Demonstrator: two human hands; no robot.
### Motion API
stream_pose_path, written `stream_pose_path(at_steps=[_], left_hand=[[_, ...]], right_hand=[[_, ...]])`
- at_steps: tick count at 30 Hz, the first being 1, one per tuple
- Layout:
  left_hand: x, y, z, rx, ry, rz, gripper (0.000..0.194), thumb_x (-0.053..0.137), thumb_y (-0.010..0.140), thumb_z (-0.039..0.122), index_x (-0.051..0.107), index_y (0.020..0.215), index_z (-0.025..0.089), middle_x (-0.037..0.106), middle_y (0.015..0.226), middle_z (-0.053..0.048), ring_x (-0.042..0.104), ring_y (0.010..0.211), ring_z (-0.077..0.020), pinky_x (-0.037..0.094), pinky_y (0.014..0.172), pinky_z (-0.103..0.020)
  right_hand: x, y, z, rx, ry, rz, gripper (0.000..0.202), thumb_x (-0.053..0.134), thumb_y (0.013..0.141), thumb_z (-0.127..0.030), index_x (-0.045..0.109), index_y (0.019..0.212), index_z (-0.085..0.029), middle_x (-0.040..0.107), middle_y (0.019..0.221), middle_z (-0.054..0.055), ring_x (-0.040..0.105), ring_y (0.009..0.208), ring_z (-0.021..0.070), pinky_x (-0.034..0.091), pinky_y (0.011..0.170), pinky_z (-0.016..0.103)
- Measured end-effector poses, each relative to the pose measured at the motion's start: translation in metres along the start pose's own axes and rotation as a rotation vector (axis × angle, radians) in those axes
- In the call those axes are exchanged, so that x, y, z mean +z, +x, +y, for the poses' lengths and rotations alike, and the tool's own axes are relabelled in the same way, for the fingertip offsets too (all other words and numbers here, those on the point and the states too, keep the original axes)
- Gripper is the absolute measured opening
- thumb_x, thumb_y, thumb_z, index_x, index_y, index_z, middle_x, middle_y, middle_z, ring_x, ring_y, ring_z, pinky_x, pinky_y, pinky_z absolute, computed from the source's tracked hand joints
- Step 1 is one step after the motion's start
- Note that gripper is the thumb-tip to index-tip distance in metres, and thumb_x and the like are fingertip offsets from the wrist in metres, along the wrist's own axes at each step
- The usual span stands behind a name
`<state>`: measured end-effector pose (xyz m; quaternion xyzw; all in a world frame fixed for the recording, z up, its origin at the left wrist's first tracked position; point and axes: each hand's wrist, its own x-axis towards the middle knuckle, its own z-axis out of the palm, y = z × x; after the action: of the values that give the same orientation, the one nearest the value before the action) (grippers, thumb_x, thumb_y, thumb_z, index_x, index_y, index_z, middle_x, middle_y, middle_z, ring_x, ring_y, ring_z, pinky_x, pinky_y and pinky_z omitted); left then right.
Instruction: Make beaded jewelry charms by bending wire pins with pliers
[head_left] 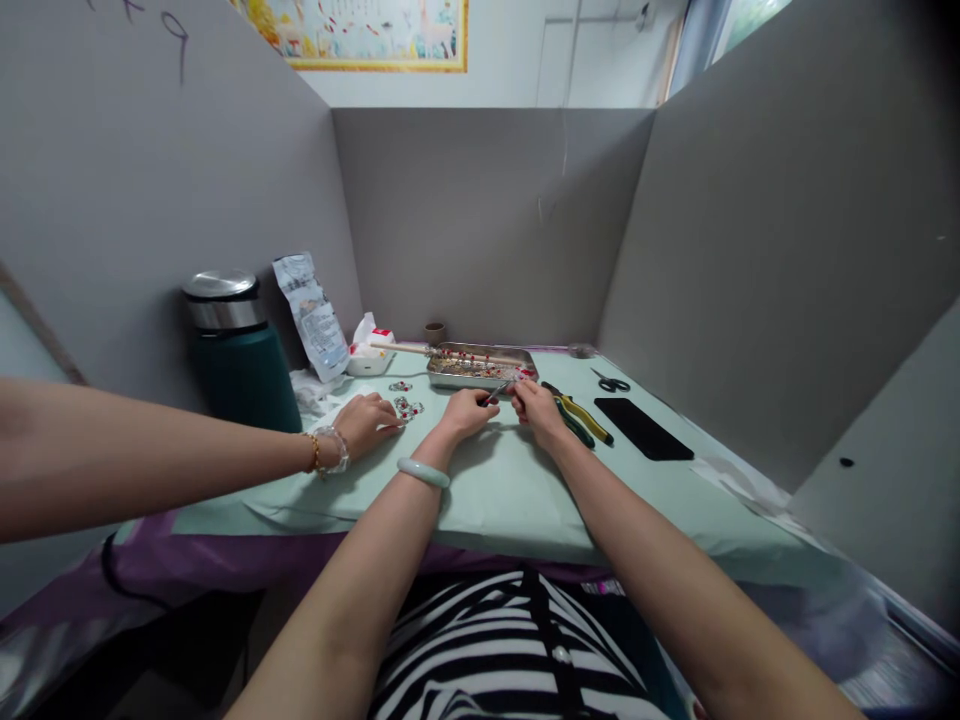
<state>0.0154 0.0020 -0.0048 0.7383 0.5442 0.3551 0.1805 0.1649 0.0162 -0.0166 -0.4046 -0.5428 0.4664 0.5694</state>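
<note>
My left hand (466,412) is closed around a thin metal tool (498,391), perhaps tweezers or small pliers, its tip pointing toward my right hand. With fingers pinched together, my right hand (534,406) meets that tip at the tray's near right corner. Something small, with red by it, is at those fingertips, too tiny to make out. Just beyond both hands lies a shallow metal tray (450,380) with red beads and small pieces in it. A wooden stick (397,347) strung with red-beaded pieces rests across the tray.
Another person's hand (367,425) reaches in from the left to red-beaded rings (409,408). Pliers (581,418), scissors (611,382) and a black phone-like slab (643,428) lie at right. A green flask (240,360), a pouch (311,315) and a white box (371,358) stand left. Grey partitions (487,220) enclose the table.
</note>
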Motion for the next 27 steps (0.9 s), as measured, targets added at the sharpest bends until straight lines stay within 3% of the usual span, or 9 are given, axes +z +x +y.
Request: stream_pose_path(at_steps=[10,27], left_hand=[[-0.0022,-0.0027,0.0036,-0.022,0.075,-0.016,0.034,0.058,0.073,0.029,0.073,0.100,0.014,0.071,0.088,-0.007,0.060,0.077,-0.0188,0.043,0.070,-0.026],[-0.0015,-0.0016,0.0017,-0.048,0.064,0.038,0.029,0.060,0.073,0.028,0.074,0.094,0.014,0.070,0.081,-0.007,0.060,0.075,-0.0191,0.041,0.068,-0.026]], right_hand=[[0.0010,-0.0004,0.0017,-0.014,-0.051,-0.015,0.024,0.054,0.075,-0.042,0.056,0.074,-0.018,0.040,0.048,-0.006,0.029,0.040,0.0069,0.019,0.038,0.021],[0.0019,-0.0008,0.0015,-0.038,-0.088,-0.021,0.025,0.051,0.077,-0.044,0.055,0.074,-0.019,0.039,0.049,-0.005,0.029,0.040,0.0081,0.020,0.039,0.022]])
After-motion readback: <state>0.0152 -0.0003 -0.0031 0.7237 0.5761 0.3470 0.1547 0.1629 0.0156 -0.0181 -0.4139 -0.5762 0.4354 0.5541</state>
